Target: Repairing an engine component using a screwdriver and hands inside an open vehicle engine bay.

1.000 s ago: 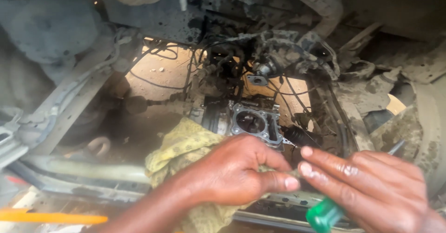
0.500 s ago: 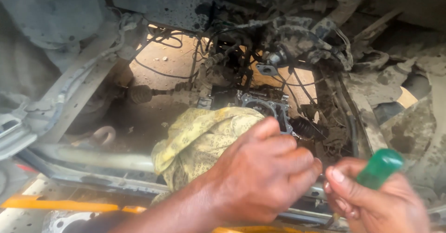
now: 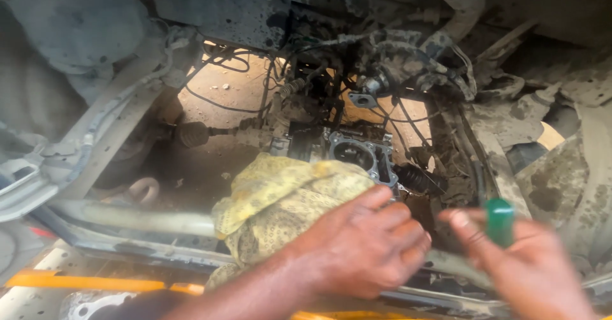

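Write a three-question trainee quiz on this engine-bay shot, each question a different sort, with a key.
1. True or false: the left hand rests on the crumpled yellow patterned cloth.
2. Multiple choice: the right hand grips a tool with a handle that is (A) red, (B) green, (C) black.
3. Fill in: just beyond the cloth sits a grey metal housing with a round ____ in it.

Key: 1 true. 2 B: the green plastic tool handle shows between the blurred fingers. 3 opening.
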